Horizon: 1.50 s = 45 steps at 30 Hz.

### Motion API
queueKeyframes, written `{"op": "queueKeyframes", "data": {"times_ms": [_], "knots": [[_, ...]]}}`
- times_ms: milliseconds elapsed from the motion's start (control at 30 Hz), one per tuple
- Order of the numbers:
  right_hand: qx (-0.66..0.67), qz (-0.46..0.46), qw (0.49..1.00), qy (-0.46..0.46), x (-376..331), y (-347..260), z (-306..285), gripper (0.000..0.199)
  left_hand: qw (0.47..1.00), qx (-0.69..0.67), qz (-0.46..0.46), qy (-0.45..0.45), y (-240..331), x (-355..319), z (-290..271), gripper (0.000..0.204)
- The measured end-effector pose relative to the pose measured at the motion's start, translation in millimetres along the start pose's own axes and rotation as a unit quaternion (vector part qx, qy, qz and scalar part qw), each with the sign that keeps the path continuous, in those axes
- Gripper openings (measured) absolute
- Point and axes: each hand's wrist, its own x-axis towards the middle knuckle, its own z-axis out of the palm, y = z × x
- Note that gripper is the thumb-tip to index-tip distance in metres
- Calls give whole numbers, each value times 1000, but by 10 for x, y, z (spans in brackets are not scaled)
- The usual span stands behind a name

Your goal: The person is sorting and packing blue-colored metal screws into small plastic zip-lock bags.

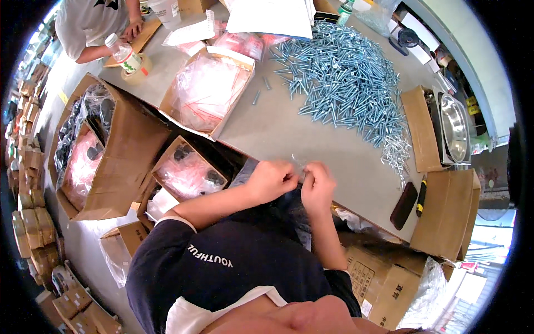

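My left hand (272, 180) and my right hand (318, 186) meet close together at the near edge of the table, fingers closed in a pinch. Between them shows a bit of clear plastic bag (298, 160); its contents, if any, are too small to make out. Beyond my right hand spreads a big heap of bluish screws (345, 78), with a smaller pile of silvery screws (396, 155) at its near right. Left of the heap, an open carton (232, 103) holds clear plastic bags with red lines (203, 92).
Cartons of bags (130, 167) stand at the left. On the right lie a dark phone-like case (404, 206), a yellow-black cutter (421, 196) and a steel bowl (453, 128). A bottle (123, 54) and tape roll stand far left, near another person's hand (133, 28).
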Motion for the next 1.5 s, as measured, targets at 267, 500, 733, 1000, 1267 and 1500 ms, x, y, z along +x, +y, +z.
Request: {"op": "queueKeyframes", "data": {"times_ms": [267,500,733,1000,1267,1500], "knots": [[-61,8,994,-95,-12,33,-83,16,1000,8,26,-6,106,96,-30,28],[-45,8,975,-215,77,-65,-226,23,975,177,138,-7,83,88,23,57],[-123,-86,965,-216,151,-36,-183,21,987,33,1,-158,89,46,0,59],[-221,-49,973,-47,1091,1071,-679,20,921,-239,-141,-274,-137,-130,-30,58],[-229,-57,966,-101,934,1222,-655,23,874,-332,-195,-297,-320,-291,194,61],[-173,-37,983,-50,671,1092,-718,25,822,-413,-235,-314,-367,-323,330,63]]}}
